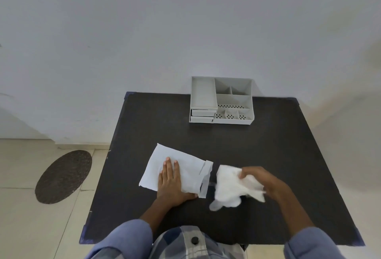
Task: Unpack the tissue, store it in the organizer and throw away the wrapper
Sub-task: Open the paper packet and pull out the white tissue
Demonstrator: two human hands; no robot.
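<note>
Gripping a crumpled white wad of tissue [233,188], the right hand [266,178] closes its grip around the wad's right side, hiding that part; motion blur smears the tissue's lower edge. Just left, the left hand [171,178] lies flat and open, pressing the pale rectangular plastic wrapper [185,166], whose open mouth faces the tissue. Bare black counter [288,145] stretches beyond. Farther back, the white compartmented plastic organizer [221,99] sits at the counter's far edge.

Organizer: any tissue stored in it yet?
No. The organizer shows only bare compartments, while the tissue is bunched in the right hand beside the wrapper.
</note>
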